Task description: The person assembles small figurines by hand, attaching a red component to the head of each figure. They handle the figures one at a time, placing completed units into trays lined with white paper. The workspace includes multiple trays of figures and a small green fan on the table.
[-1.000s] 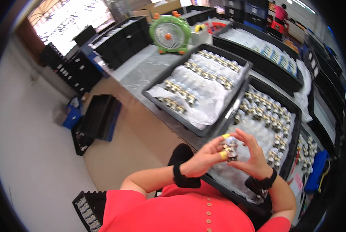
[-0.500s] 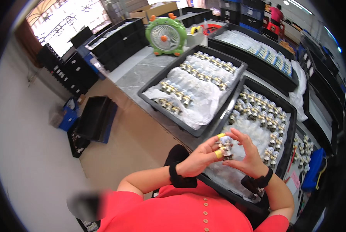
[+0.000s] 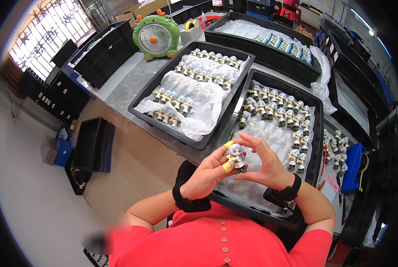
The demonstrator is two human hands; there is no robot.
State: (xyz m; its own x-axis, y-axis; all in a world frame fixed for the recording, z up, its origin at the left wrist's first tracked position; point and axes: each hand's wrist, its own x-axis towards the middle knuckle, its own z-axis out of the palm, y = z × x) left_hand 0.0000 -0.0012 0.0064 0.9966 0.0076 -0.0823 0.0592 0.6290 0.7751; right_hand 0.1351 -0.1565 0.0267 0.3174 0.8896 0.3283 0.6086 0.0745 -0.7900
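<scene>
A small painted figurine (image 3: 237,156) with pale lilac hair, a white outfit and dark boots stands upright in front of me. My left hand (image 3: 208,174) pinches it from the side between thumb and fingers, which wear yellow finger wraps. Around its other side curves my right hand (image 3: 270,167), thumb and forefinger spread wide, one near the boots and the other above the head. Whether the right fingertips touch it, I cannot tell. Below both hands lies a black tray (image 3: 318,133) lined with white plastic film, with similar figurines in rows along its far and right sides.
Another black tray (image 3: 134,108) of figurines sits farther left, near a green fan (image 3: 154,38). Behind is a deeper black crate (image 3: 270,49) with blue-toned pieces. Loose figurines (image 3: 337,149), pens and a blue box (image 3: 355,167) lie at the right. Stacked trays (image 3: 92,147) stand on the floor at left.
My view has shifted, so the trays and hands appear farther left. The figurine's front now shows more plainly. The left hand has kept its pinch, and the right fingers remain spread.
</scene>
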